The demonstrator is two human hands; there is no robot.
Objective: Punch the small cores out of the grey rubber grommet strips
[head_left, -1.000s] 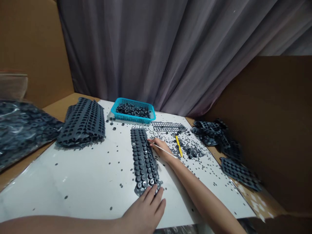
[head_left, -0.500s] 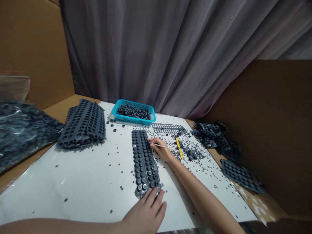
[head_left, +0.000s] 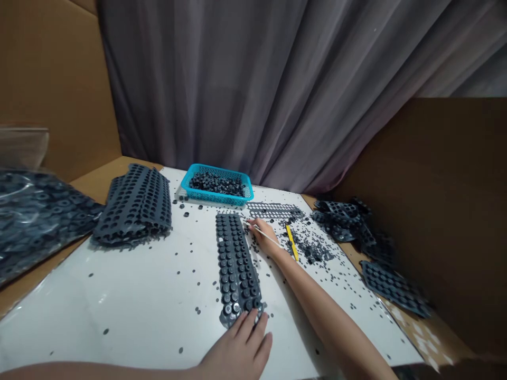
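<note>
A long dark grey rubber sheet (head_left: 237, 264) with rows of round raised caps lies lengthwise on the white board (head_left: 142, 295). At its near end rests my left hand (head_left: 241, 343), fingers spread, fingertips on the sheet's edge. My right hand (head_left: 264, 235) is beside the sheet's far right edge, its fingers pinched round a thin white stick (head_left: 267, 236) whose tip points up and left, close to the sheet. A yellow tool (head_left: 292, 243) lies to the right of that hand, among small dark discs.
A blue basket (head_left: 217, 198) of small black parts stands at the back. Stacked perforated sheets (head_left: 137, 206) and a plastic bag (head_left: 35, 221) of dark parts are on the left. A flat perforated strip (head_left: 273, 210) lies behind my right hand; more sheets (head_left: 392, 285) lie right.
My right hand has shifted slightly up and right, and the stick is now off the caps and steeper. My left hand stays at the near end.
</note>
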